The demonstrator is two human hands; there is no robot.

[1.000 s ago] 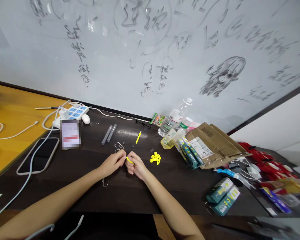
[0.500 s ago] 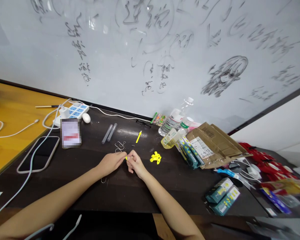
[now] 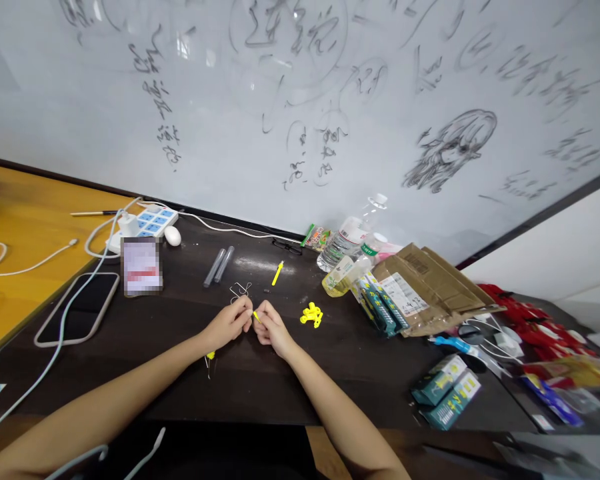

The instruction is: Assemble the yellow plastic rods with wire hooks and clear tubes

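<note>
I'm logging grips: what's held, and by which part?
The right hand pinches a small yellow piece; which part is hidden. Whether the left hand holds anything can't be told.

A glossy white whiteboard (image 3: 205,133) covered in black marker writing rises behind a dark brown wooden table (image 3: 360,380), beside a yellow wood-grain tabletop (image 3: 25,200). Bright light reflects off the board; a plain white wall (image 3: 555,247) shows at right.

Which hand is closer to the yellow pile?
Right. The right hand is just left of the yellow pile, not touching it; the left hand is farther left, on the far side of the right hand from the pile.
</note>
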